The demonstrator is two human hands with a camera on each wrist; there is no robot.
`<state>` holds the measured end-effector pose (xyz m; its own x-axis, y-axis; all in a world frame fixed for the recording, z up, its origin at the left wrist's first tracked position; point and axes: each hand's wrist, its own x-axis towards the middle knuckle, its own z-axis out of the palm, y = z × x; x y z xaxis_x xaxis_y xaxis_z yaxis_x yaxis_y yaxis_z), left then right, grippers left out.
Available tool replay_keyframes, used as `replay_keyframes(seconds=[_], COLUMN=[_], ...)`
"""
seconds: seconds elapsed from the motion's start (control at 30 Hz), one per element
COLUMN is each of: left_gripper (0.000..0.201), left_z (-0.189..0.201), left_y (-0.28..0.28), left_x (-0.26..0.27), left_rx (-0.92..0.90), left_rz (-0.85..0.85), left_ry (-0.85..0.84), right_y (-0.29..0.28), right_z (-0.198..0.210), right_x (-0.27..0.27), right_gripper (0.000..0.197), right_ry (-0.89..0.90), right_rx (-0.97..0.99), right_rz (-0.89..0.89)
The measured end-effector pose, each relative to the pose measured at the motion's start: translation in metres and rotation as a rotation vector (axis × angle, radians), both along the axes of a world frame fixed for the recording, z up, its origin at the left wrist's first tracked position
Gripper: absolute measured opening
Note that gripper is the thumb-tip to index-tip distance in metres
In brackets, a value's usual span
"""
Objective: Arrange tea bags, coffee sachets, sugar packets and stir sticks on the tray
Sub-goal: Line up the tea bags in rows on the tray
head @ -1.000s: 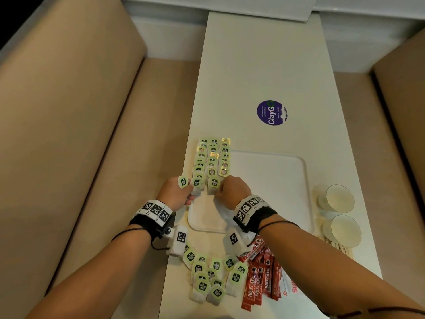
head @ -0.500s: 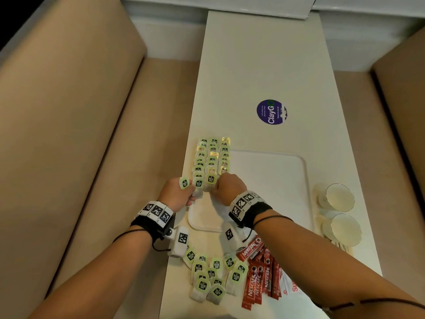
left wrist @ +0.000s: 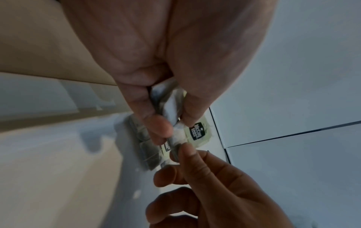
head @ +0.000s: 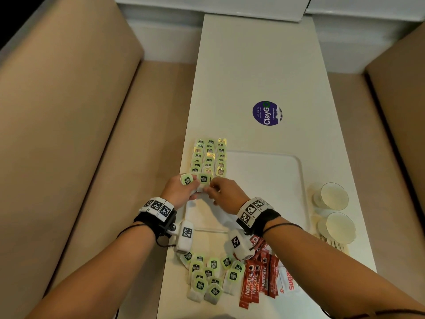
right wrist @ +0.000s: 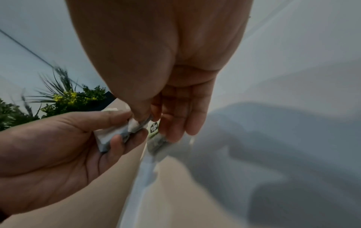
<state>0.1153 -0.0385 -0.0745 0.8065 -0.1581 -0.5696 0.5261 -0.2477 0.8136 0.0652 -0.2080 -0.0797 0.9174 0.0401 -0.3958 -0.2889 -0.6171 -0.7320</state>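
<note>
Here, tea bags pinched between fingers of left hand and right hand.

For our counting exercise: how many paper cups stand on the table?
2. One paper cup stands right of the tray; the second paper cup stands just nearer the person. None seem hidden.
</note>
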Motion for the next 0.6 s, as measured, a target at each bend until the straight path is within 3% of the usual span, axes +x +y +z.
replay_keyframes(seconds=[0.2, 0.4, 0.6], left_gripper=[0.012, 0.029, 0.018], left_z=[-0.003, -0.003, -0.006], left_y=[0.002, 0.013, 0.018], left_x=[0.002, -0.001, -0.003], left_rx=[-0.028, -0.023, 0.048], left_rz=[-0.052, -0.117, -0.153], left_ry=[0.067, 0.120, 0.065], right_y=[-0.019, -0.028, -0.021], right_z=[-0.008, -0.014, -0.012], right_x=[-0.001, -0.006, -0.004], right_gripper=[0.036, 0.044, 0.047], right_ry=[0.008, 0.127, 0.151], right_rx=[-0.078, -0.173, -0.207], right_rz=[-0.186, -0.202, -0.279])
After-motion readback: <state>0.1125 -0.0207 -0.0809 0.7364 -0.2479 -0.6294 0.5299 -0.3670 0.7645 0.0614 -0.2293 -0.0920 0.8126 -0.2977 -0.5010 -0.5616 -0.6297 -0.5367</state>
